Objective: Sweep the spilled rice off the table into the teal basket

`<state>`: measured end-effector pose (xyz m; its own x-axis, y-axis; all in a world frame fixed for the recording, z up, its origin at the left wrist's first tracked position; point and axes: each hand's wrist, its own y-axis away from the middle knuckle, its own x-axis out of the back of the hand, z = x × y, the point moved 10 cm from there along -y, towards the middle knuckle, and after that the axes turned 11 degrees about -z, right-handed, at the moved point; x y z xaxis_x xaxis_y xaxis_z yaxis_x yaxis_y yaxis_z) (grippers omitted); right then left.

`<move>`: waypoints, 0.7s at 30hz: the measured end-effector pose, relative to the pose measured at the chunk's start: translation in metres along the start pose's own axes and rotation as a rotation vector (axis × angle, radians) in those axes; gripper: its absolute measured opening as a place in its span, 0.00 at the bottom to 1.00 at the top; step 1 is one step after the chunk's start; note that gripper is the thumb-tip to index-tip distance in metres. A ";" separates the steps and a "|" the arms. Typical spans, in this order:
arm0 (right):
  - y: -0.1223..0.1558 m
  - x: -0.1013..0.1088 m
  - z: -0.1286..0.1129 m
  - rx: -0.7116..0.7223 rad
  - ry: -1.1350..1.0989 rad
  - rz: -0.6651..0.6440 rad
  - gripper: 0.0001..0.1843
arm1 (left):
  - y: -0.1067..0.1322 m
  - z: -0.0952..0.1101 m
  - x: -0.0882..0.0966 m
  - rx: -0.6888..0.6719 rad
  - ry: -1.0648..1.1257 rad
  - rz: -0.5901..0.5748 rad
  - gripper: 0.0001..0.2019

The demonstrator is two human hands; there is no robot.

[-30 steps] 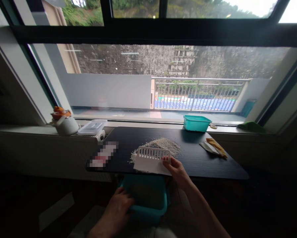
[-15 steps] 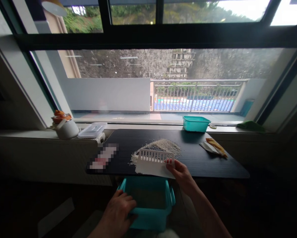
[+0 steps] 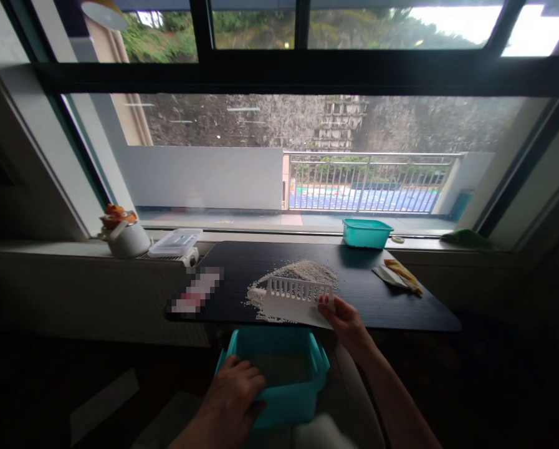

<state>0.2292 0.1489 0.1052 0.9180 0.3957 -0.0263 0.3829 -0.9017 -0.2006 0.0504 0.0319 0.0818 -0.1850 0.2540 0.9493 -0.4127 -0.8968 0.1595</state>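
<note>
My right hand (image 3: 347,321) pinches the right end of a white slotted plastic panel (image 3: 294,302), which stands on its edge on the black table (image 3: 401,305) near the front rim. Behind the panel lies a heap of white grains (image 3: 302,274). My left hand (image 3: 235,393) grips the near left rim of a teal tub (image 3: 279,374), held below the table's front edge. Some pale grains lie in the tub.
A second, smaller teal tub (image 3: 366,232) stands at the table's back right, with a wrapper (image 3: 398,275) in front of it. On the sill to the left are a clear lidded box (image 3: 175,242) and a white pot (image 3: 124,237). A green cloth (image 3: 468,237) lies far right.
The panel and my right hand have shifted a little to the right along the front edge. The teal tub has come up closer under the table rim.
</note>
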 end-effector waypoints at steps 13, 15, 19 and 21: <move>-0.006 -0.012 -0.001 0.020 0.031 -0.074 0.18 | 0.002 0.004 0.000 -0.060 -0.007 0.070 0.03; -0.005 -0.014 0.001 0.005 0.041 -0.067 0.19 | 0.004 0.005 0.001 -0.066 0.005 0.081 0.03; -0.002 -0.011 0.004 0.008 0.060 -0.062 0.20 | 0.007 0.007 0.006 -0.082 0.023 0.112 0.03; -0.002 -0.010 0.003 0.013 0.048 -0.065 0.20 | 0.008 0.007 0.007 -0.085 0.015 0.126 0.04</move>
<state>0.2186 0.1477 0.1026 0.8952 0.4444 0.0339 0.4408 -0.8719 -0.2133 0.0522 0.0242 0.0917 -0.2531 0.1472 0.9562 -0.4595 -0.8881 0.0151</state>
